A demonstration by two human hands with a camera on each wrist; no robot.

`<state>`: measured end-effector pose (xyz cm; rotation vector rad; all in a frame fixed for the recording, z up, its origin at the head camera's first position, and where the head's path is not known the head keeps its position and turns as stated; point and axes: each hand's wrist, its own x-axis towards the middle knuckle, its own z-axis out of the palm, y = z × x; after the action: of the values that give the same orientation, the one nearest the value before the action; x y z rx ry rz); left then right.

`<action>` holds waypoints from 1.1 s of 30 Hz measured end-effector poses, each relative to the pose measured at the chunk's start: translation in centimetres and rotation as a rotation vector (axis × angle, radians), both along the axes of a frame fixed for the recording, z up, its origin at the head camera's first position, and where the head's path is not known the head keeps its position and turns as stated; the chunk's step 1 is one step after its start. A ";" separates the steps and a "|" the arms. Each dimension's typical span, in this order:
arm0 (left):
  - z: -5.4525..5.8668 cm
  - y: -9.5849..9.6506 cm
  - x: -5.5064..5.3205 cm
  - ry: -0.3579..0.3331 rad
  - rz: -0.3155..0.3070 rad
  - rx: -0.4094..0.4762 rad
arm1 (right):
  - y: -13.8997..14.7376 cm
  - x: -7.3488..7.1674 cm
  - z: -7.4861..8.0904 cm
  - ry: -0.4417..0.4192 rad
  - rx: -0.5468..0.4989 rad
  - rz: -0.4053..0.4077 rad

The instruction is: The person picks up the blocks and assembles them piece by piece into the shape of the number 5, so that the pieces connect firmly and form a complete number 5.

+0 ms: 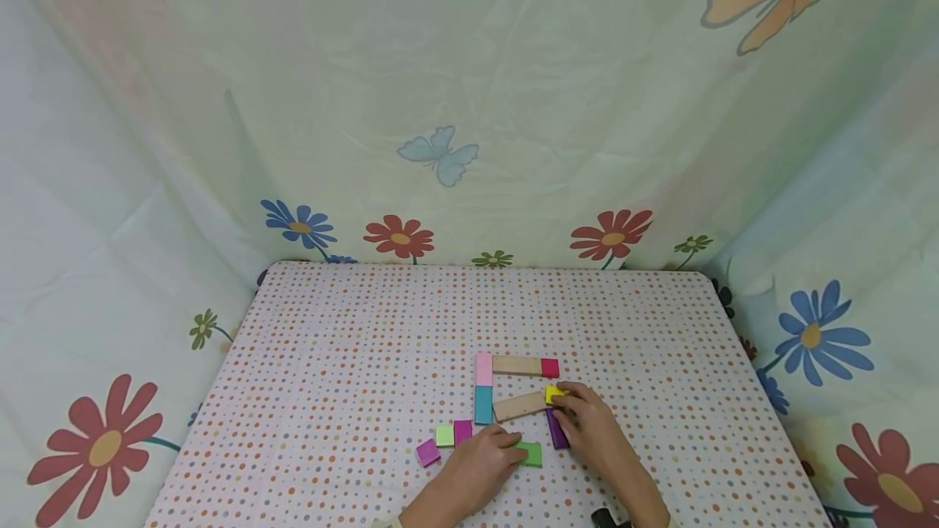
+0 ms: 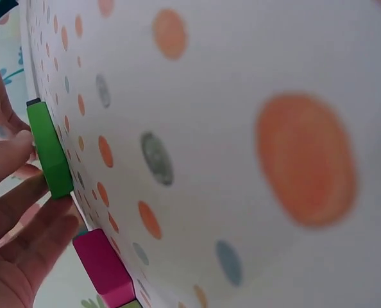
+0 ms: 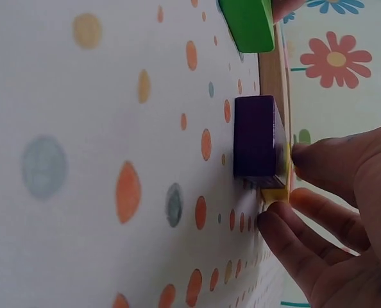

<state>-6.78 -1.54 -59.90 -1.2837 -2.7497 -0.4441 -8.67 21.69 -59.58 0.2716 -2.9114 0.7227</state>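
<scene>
My left hand (image 1: 478, 467) grips a green block (image 1: 531, 454) by its left end; in the left wrist view the thumb and fingers lie against the green block (image 2: 49, 149). Further right, my right hand (image 1: 592, 429) pinches a small yellow block (image 1: 553, 394) at the right end of a slanted plain wooden plank (image 1: 521, 407). A dark purple block (image 1: 557, 429) stands just below the yellow one, near the right thumb. In the right wrist view the purple block (image 3: 258, 138) partly hides the yellow block (image 3: 277, 194).
Pink (image 1: 484, 368) and blue (image 1: 483, 405) blocks form a column, with another plank (image 1: 517, 365) and a red block (image 1: 550, 368) along the top. Magenta (image 1: 462, 432), light green (image 1: 444, 436) and loose magenta (image 1: 429, 453) blocks lie left. A black object (image 1: 605, 518) sits by the right forearm.
</scene>
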 end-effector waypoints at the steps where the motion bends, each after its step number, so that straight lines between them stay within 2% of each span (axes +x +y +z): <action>1: -0.1 -0.1 0.0 0.013 -0.002 0.008 | 0.0 0.0 0.0 -0.002 -0.005 -0.005; 5: -0.2 -0.3 0.1 0.041 -0.007 0.042 | 0.1 0.0 0.2 -0.014 -0.018 -0.020; 14: 0.1 -0.5 0.2 -0.003 -0.012 0.015 | 0.2 -0.1 0.2 -0.047 -0.013 -0.017; 19: 0.1 -0.4 0.8 -0.064 -0.008 -0.007 | 0.2 -0.1 0.1 -0.021 -0.022 -0.006; 24: 0.0 0.0 1.3 -0.055 -0.028 0.003 | 0.3 -0.1 0.0 0.011 -0.035 0.009; 29: 0.3 0.2 1.5 -0.090 -0.053 0.007 | 0.3 -0.2 0.2 -0.056 -0.022 0.002; 33: 0.3 0.5 1.7 -0.075 -0.078 0.002 | 0.3 -0.1 0.3 -0.097 -0.011 0.001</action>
<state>-5.08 -1.05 -59.57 -1.4058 -2.7661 -0.5113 -8.82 21.96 -59.26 0.2429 -2.9971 0.7733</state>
